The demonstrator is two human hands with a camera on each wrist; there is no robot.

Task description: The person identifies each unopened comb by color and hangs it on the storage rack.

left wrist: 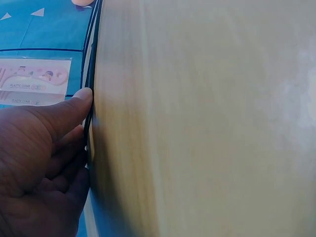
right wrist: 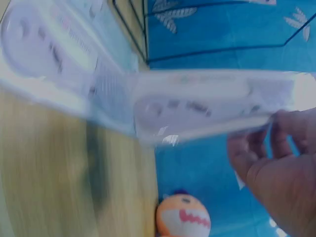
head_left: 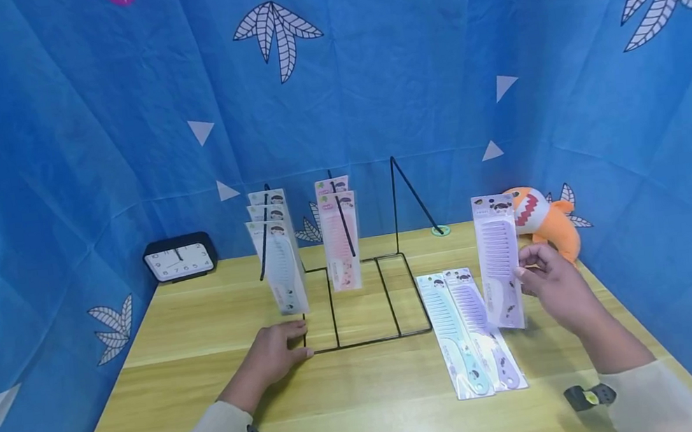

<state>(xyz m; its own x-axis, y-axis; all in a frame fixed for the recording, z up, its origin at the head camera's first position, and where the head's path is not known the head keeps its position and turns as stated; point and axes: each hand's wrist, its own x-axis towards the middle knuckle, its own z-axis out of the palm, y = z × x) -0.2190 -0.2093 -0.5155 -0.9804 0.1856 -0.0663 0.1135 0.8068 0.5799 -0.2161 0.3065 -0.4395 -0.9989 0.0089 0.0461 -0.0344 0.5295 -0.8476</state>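
My right hand [head_left: 556, 284] pinches the right edge of a packaged purple comb [head_left: 499, 256], held upright over the table. In the right wrist view the same comb pack [right wrist: 207, 106] is blurred, thumb and fingers at its edge. My left hand [head_left: 274, 357] grips the front left corner of a black wire display rack [head_left: 366, 343]; in the left wrist view its thumb [left wrist: 83, 95] lies on the wire. Several blue comb packs [head_left: 283, 265] hang on the rack's left hook and two pink ones [head_left: 341, 244] on the middle hook. The right hook [head_left: 416, 194] carries nothing.
A packaged blue comb [head_left: 454, 338] and another purple one [head_left: 484, 328] lie side by side right of the rack. An orange shark plush [head_left: 556, 225] sits at the back right, a black-framed clock [head_left: 179, 259] at the back left. Blue curtains [head_left: 358, 88] enclose the table.
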